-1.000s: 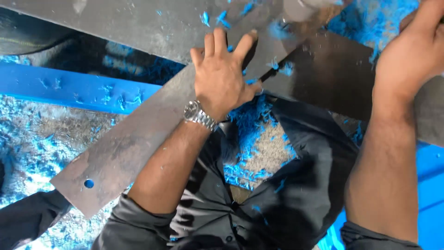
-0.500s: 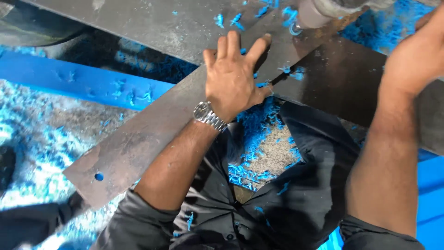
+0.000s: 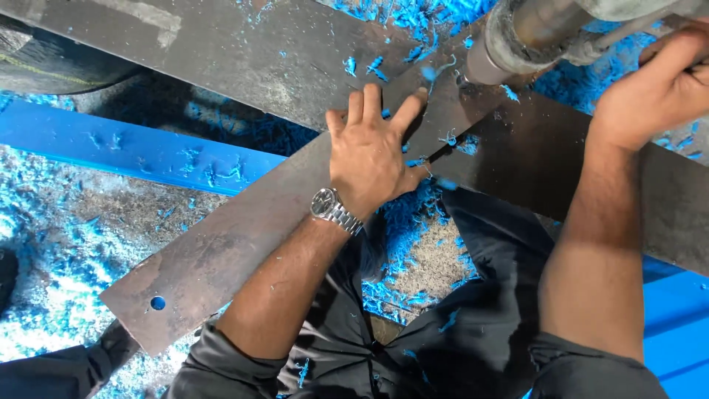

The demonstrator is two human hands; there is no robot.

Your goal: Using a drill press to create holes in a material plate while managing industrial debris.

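Left hand (image 3: 373, 159) still flat, open on steel bar (image 3: 244, 236); bar slid nearer drill spindle (image 3: 509, 37); right hand (image 3: 653, 89) gripping something unclear.

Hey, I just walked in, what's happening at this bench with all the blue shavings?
A person is working a long flat dark steel bar with a small hole near its free end. Their left hand, a silver wristwatch on the wrist, lies flat on the bar with fingers spread. The right hand grips a part of a grey cylindrical machine spindle whose tip is over the bar beside the left fingertips. Blue shavings lie scattered over the bar, the surface beneath and the person's dark clothes.
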